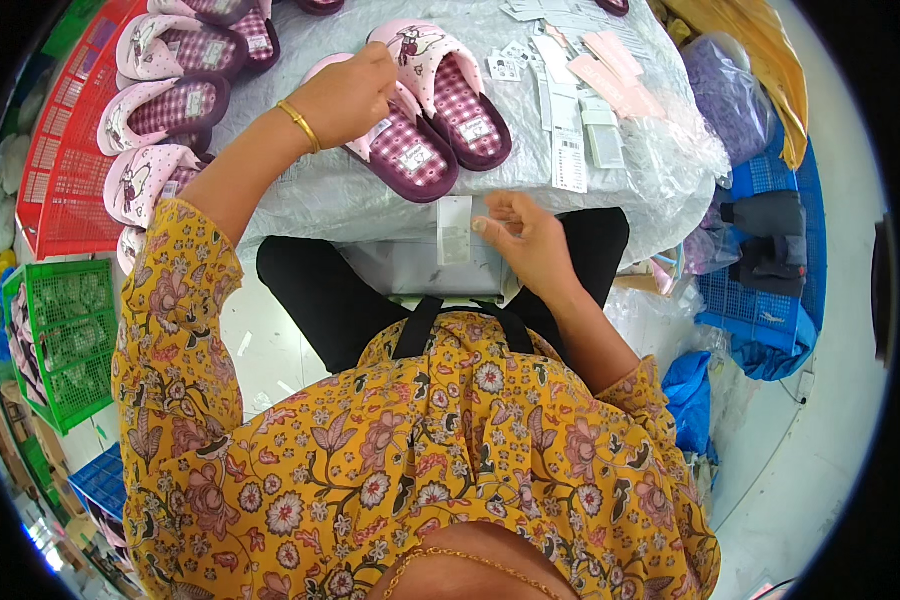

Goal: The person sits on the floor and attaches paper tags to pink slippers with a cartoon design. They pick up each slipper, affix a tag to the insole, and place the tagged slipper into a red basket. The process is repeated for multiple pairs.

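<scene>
While left hand (345, 95) pinches slipper (395, 140) strap, right hand (530, 240) pinches tag (455, 230) at table edge.

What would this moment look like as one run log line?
left hand: grips pink slipper | right hand: pinches white tag | second slipper beside

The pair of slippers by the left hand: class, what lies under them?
A table wrapped in clear crinkled plastic sheet. The slippers and left hand hide the part beneath.

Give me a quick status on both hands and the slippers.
Left hand gripping pink strap of left slipper. Right hand pinching white tag at table edge. Second slipper alongside; nothing blocking.
</scene>
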Demonstrator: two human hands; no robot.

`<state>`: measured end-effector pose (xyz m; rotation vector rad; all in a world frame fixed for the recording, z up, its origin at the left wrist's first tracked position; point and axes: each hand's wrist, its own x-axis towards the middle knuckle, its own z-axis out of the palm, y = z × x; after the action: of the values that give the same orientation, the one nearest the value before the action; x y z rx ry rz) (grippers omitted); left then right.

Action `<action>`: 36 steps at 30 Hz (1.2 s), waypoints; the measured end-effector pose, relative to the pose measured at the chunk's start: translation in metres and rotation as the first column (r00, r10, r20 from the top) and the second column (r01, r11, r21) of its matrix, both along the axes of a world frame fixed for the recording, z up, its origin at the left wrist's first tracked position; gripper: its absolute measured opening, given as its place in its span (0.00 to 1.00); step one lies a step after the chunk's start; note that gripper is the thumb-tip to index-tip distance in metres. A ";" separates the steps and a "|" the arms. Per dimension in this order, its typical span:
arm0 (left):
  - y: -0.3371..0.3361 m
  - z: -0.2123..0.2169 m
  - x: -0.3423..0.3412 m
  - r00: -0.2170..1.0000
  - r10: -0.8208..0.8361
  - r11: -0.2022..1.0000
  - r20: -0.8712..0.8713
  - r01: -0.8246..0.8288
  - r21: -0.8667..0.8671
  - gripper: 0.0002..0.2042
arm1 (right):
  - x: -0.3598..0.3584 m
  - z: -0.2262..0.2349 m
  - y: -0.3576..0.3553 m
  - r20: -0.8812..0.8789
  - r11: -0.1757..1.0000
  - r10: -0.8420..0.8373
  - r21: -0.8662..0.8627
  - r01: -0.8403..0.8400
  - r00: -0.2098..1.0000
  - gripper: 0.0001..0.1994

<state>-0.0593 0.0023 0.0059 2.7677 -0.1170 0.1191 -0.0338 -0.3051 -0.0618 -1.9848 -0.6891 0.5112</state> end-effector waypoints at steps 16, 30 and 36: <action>0.003 -0.024 -0.008 0.975 0.034 0.992 0.220 -0.005 -0.129 0.07 | -0.008 -0.009 0.013 -0.608 0.977 -0.013 0.162 0.140 0.794 0.11; -0.072 0.006 -0.026 0.871 0.200 0.937 0.449 -0.036 -0.347 0.04 | 0.046 0.057 0.062 0.506 0.983 0.076 -0.184 0.022 0.859 0.15; -0.075 -0.012 -0.029 0.932 0.357 0.263 0.061 -0.038 -0.964 0.05 | 0.050 0.043 0.057 0.266 0.999 -0.013 0.032 0.005 0.964 0.17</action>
<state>-0.0885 -0.0727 -0.0059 1.4596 0.2032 0.4712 0.0165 -0.2486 -0.0183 -2.0461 -0.8468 0.2271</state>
